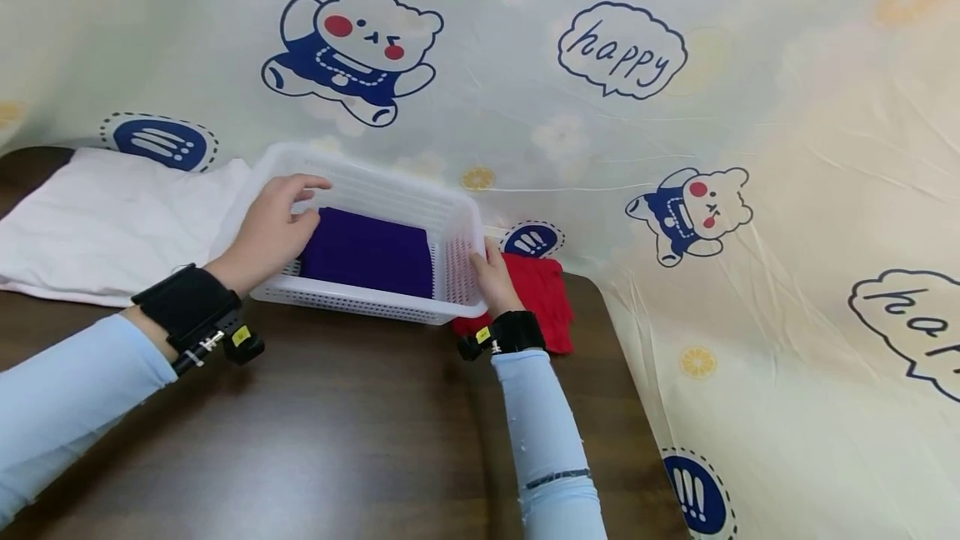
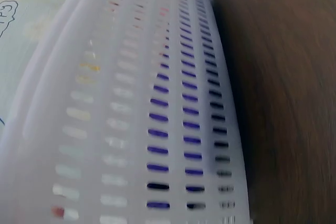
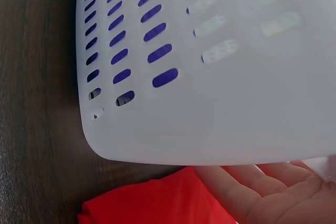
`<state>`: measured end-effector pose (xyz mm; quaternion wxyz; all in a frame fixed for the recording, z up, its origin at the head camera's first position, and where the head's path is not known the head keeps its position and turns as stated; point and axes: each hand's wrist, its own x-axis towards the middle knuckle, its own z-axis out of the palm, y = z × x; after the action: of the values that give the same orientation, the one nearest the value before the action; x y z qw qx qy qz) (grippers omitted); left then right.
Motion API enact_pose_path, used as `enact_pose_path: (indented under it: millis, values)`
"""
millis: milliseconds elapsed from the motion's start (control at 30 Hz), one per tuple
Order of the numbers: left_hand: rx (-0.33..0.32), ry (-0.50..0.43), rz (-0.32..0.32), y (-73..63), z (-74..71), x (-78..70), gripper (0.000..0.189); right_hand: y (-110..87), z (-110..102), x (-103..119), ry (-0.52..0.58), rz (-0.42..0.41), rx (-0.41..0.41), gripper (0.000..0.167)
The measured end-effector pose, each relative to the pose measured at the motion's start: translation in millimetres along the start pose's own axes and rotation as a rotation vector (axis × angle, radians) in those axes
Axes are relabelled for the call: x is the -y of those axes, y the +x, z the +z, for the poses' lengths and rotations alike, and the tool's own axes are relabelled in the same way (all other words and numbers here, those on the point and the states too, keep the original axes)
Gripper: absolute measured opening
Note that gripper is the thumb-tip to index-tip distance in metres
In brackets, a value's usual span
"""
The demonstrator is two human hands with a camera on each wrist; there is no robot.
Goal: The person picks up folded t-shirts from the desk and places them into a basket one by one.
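A white plastic basket [image 1: 375, 303] with slotted walls stands on the brown table, a folded dark purple cloth [image 1: 367, 252] lying inside it. My left hand [image 1: 273, 223] hovers over the basket's left end, thumb and fingers apart, with nothing visible between them. At the opposite end, my right hand [image 1: 495, 277] grips the basket's rim, its thumb on top. In the right wrist view, the right fingers [image 3: 252, 182] reach along the outside of the end wall. The left wrist view shows the long slotted side, without the left hand.
Red cloth [image 1: 542, 298] lies beside and partly beneath the basket's right end. A white cloth [image 1: 112, 223] is spread at the left. Behind the table [image 1: 337, 423] hangs a pale sheet [image 1: 510, 107] printed with cartoon bears.
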<state>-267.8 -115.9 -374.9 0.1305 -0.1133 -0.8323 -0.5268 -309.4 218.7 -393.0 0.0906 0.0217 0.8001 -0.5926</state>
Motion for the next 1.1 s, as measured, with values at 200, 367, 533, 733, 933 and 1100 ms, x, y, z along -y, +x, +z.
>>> enact_pose_path:
  millis: [200, 367, 533, 733, 933, 1100]
  values:
    - [-0.175, 0.034, 0.102, -6.4, -15.5, 9.5, 0.048, -18.3, 5, 25, 0.0, 0.044, 0.063, 0.054]
    - [-0.291, 0.109, 0.138, -5.5, -30.4, 21.1, 0.044, -10.8, 2, 15, 0.003, 0.016, 0.052, 0.052]
    - [-0.238, 0.195, 0.055, -4.5, -43.7, 43.0, 0.047, 0.6, 1, 1, -0.006, 0.001, 0.013, 0.049]
    - [-0.11, 0.227, -0.071, 0.7, -58.8, 67.3, 0.056, 5.0, 2, -4, -0.025, -0.01, -0.004, 0.049]
    - [0.0, 0.355, -0.079, -0.8, -76.3, 84.0, 0.057, 4.9, 5, -7, -0.035, -0.015, 0.005, 0.05]
    - [0.109, 0.483, -0.127, -2.6, -90.5, 95.2, 0.062, 5.5, 5, -6, -0.037, -0.016, 0.001, 0.049]
